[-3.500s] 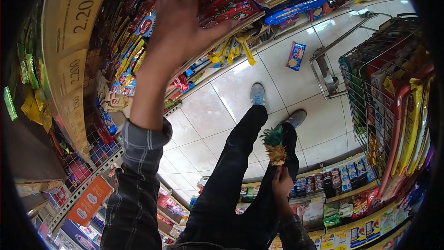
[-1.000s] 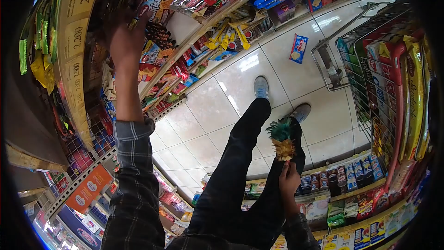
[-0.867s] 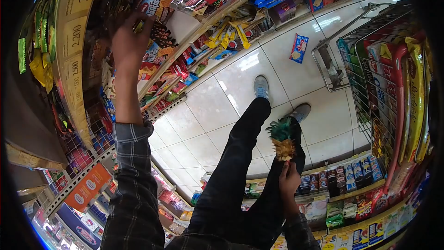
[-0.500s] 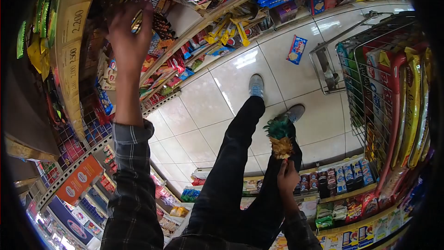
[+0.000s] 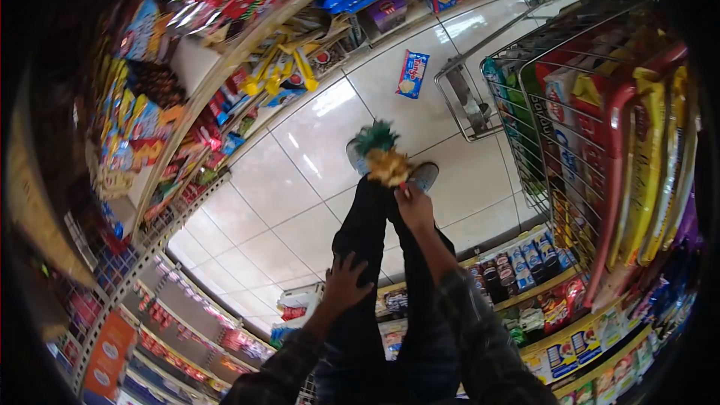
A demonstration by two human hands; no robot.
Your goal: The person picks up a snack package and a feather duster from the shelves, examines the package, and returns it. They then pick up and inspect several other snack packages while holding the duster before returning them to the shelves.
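My right hand is closed round the handle of a feather duster, whose head has tan and dark green feathers. The duster hangs in front of my shoes, over the tiled floor. My left hand is empty, with its fingers spread, at my left thigh. A blue and red Tango packet lies on the floor beyond my feet.
At the right stands a wire shopping cart filled with packets. A snack shelf runs along the upper left. Another shelf with packets and jars is at the lower right.
My left hand has come away from the upper-left shelf and down to my thigh. My right hand and the duster have shifted up and left in view, as the camera view shifted too.
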